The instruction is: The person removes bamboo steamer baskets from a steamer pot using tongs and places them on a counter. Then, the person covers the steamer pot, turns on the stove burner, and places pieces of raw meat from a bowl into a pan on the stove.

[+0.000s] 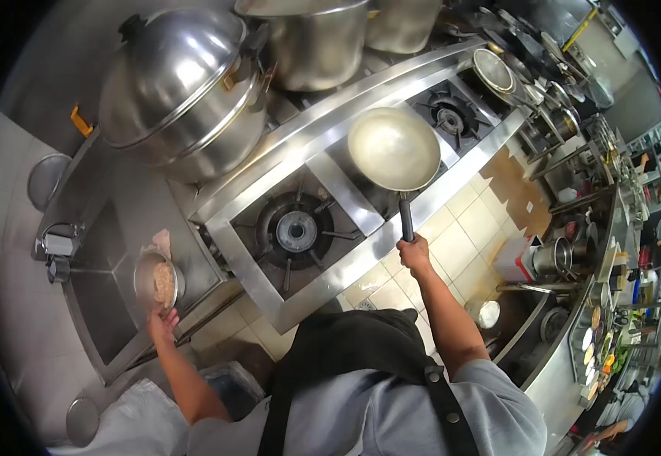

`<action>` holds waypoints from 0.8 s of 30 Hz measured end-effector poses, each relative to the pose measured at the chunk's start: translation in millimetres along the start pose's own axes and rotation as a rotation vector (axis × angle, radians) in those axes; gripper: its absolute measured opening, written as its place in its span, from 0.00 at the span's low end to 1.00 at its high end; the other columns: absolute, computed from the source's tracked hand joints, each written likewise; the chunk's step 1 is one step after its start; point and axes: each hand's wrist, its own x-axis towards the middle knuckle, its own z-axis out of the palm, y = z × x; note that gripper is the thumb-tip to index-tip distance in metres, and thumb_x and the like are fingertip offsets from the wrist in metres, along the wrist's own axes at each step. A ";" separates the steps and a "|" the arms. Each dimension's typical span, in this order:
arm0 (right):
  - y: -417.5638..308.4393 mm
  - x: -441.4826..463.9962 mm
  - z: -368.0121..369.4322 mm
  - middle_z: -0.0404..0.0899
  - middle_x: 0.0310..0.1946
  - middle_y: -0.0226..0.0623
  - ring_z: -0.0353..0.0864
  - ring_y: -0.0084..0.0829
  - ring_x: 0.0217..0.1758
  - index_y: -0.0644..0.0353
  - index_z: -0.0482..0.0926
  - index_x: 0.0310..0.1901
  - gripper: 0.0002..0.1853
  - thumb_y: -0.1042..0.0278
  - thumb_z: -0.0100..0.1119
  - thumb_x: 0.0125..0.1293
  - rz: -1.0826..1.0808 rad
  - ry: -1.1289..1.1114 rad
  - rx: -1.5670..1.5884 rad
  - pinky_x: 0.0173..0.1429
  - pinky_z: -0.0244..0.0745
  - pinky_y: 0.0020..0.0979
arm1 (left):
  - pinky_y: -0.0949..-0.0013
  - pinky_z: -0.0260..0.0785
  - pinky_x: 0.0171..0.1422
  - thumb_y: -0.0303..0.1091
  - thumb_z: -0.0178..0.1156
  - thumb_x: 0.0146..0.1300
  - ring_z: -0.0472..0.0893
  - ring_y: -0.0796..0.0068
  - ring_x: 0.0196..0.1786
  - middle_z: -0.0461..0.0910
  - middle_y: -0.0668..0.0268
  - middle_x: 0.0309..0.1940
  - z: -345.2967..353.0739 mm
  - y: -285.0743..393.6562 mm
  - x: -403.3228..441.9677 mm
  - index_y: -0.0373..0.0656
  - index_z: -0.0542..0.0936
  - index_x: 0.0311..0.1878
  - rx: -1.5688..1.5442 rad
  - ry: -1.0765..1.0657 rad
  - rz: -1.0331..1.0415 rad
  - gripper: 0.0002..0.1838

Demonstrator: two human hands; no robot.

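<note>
My right hand [415, 253] is closed around the black handle of a frying pan [393, 148]. The pan has a pale, worn inside with nothing visible in it, and it sits over the middle burner of the stove. On the left, my left hand [164, 325] reaches to the near rim of a metal bowl [145, 283], fingers apart. Whether the fingertips touch the rim I cannot tell. Inside the bowl lies a pinkish-tan lump of food [164, 285]. A crumpled pale pink piece [160, 242] lies just behind the bowl on the steel counter.
An unlit burner [294, 231] is left of the pan, another [450, 119] beyond it. A large lidded steamer pot [182, 99] and a tall stockpot [307, 45] stand behind. A sink [102, 304] is at left. Containers of ingredients [590, 342] line the right counter; another person's arm shows lower right.
</note>
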 end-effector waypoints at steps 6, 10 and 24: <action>12.5 17.8 -32.4 0.69 0.14 0.30 0.64 0.20 0.11 0.64 0.73 0.30 0.05 0.75 0.56 0.52 -0.046 -0.018 -0.099 0.13 0.60 0.26 | 0.68 0.78 0.33 0.27 0.58 0.52 0.80 0.67 0.36 0.77 0.61 0.36 -2.5 -18.0 17.3 0.40 0.73 0.45 -0.049 0.130 0.115 0.15; 7.0 17.6 -49.7 0.68 0.15 0.28 0.65 0.20 0.13 0.63 0.73 0.29 0.04 0.74 0.56 0.51 -0.034 -0.062 -0.112 0.16 0.62 0.25 | 0.69 0.73 0.30 0.26 0.57 0.51 0.78 0.72 0.34 0.77 0.64 0.36 -1.9 -4.8 -2.7 0.42 0.74 0.42 0.000 0.196 0.212 0.12; -23.6 17.8 -92.8 0.73 0.16 0.31 0.73 0.20 0.13 0.62 0.73 0.33 0.16 0.61 0.68 0.53 0.011 -0.375 -0.235 0.13 0.62 0.20 | 0.73 0.55 0.18 0.28 0.58 0.46 0.64 0.81 0.16 0.65 0.74 0.14 161.7 -47.5 -173.6 0.44 0.69 0.20 0.270 -0.144 0.331 0.07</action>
